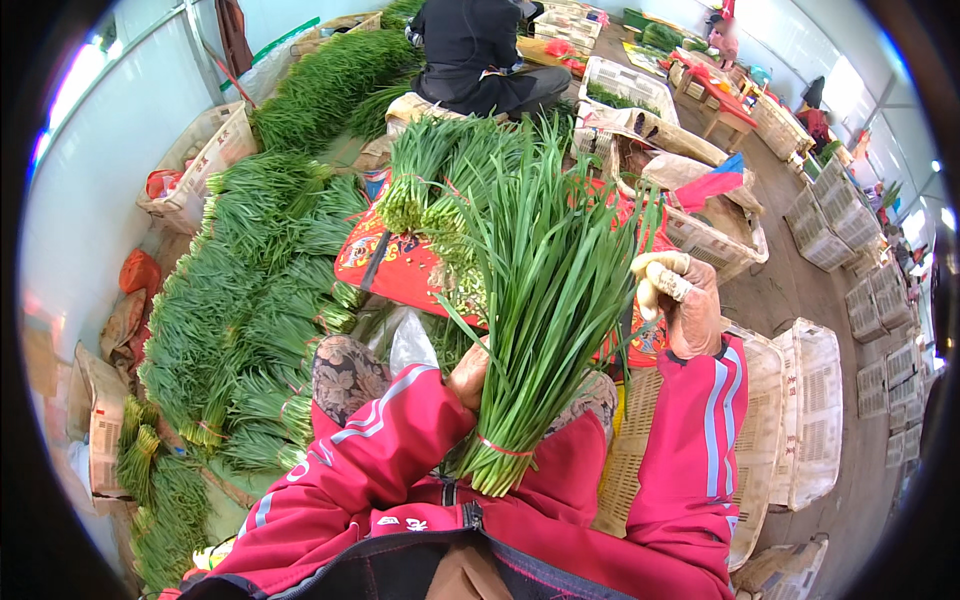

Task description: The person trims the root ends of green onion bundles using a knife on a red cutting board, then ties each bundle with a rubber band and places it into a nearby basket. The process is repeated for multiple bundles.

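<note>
A large bunch of Chinese chives [551, 277] leans over my lap, its pale cut ends towards me. A thin red band [504, 448] circles it near the base. My left hand [471, 375] grips the bunch from the left side, its fingers partly hidden behind the leaves. Off the bunch's right edge is my right hand [675, 296], fingers curled, with pale coverings on several of them. Whether a leaf is pinched there I cannot tell. Beyond the bunch, a red patterned board [397, 266] carries more banded chive bunches [405, 202] and loose trimmings [469, 289].
Chive bunches [247, 300] are heaped along my left. White plastic crates [806, 412] stand at my right, others [705, 232] ahead on the right. A co-worker in dark clothes [472, 60] sits just ahead. Another crate [202, 165] stands by the left wall.
</note>
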Action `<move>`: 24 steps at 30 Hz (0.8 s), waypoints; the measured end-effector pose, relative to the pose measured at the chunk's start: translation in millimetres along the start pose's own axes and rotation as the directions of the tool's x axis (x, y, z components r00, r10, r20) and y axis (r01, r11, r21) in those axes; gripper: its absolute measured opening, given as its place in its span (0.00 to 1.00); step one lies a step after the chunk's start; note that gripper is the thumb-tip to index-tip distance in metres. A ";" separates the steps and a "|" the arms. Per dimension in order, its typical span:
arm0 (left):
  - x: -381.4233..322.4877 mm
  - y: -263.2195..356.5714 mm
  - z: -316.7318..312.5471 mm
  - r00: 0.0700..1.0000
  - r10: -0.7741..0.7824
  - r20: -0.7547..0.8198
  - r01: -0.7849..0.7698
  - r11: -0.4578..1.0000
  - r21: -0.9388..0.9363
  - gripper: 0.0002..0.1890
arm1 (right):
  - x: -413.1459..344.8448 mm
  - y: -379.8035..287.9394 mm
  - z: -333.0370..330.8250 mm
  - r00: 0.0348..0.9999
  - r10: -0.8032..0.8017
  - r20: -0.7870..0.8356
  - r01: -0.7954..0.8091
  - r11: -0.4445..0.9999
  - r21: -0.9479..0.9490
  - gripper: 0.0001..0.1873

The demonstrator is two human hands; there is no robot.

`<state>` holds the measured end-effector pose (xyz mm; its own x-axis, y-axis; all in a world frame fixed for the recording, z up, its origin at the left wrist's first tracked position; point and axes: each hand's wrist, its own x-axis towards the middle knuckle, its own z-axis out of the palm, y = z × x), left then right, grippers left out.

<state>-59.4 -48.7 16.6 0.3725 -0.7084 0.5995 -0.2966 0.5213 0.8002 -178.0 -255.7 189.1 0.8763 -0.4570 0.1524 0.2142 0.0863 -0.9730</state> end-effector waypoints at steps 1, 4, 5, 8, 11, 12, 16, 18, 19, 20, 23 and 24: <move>1.7 1.4 -0.7 0.999 0.053 -0.001 -0.053 0.991 0.120 0.26 | -1.2 -2.4 -2.4 0.996 -0.085 0.027 0.088 0.983 -0.161 0.08; 3.4 4.1 -1.2 0.993 -0.111 0.045 0.114 0.991 -0.072 0.26 | -8.4 -5.7 -4.6 0.899 -0.292 0.326 0.436 0.653 -0.619 0.20; 2.3 3.8 -2.3 0.960 -0.271 0.065 0.279 0.919 -0.279 0.26 | -12.0 -5.2 -3.9 0.885 -0.278 0.374 0.464 0.599 -0.653 0.21; -4.6 -4.1 -0.2 0.948 -0.315 0.053 0.308 0.861 -0.405 0.21 | -19.4 4.3 3.7 0.837 -0.311 0.451 0.548 0.477 -0.687 0.20; -11.5 -19.3 1.7 0.963 -0.268 -0.004 0.265 0.957 -0.115 0.18 | -21.2 15.4 8.8 0.910 -0.330 0.250 0.408 0.617 -0.672 0.11; -13.2 -23.8 2.1 0.927 -0.373 -0.038 0.360 0.914 -0.187 0.17 | -18.9 18.3 9.1 0.957 -0.268 0.108 0.276 0.741 -0.612 0.09; -15.0 -29.6 6.9 0.875 -0.483 0.025 0.412 0.717 -0.562 0.18 | -8.7 14.8 1.1 0.941 -0.292 -0.170 0.235 0.926 -0.295 0.07; -12.9 -24.9 7.8 0.884 -0.461 0.077 0.404 0.670 -0.623 0.18 | -1.9 8.7 -1.8 0.923 -0.328 -0.200 0.264 0.920 -0.288 0.08; -11.5 -21.5 7.8 0.886 -0.455 0.091 0.400 0.649 -0.647 0.18 | 1.4 5.7 -2.2 0.935 -0.319 -0.155 0.254 0.907 -0.337 0.09; -9.7 -18.4 8.3 0.887 -0.450 0.101 0.397 0.632 -0.666 0.19 | 5.3 4.3 0.1 0.932 -0.341 -0.122 0.280 0.892 -0.355 0.11; -6.6 -12.2 8.8 0.893 -0.436 0.109 0.388 0.624 -0.678 0.20 | 14.9 5.0 11.0 0.955 -0.288 -0.063 0.138 0.625 -0.768 0.13; -6.3 -12.1 8.6 0.891 -0.444 0.097 0.391 0.640 -0.661 0.21 | 18.7 8.0 16.2 0.964 -0.262 -0.037 0.143 0.632 -0.762 0.12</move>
<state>-65.7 -54.7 3.0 0.3787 -0.9084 0.1772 0.5374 0.3717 0.7570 -152.9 -249.2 187.0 0.7728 -0.4961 0.3958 -0.0685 -0.6852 -0.7252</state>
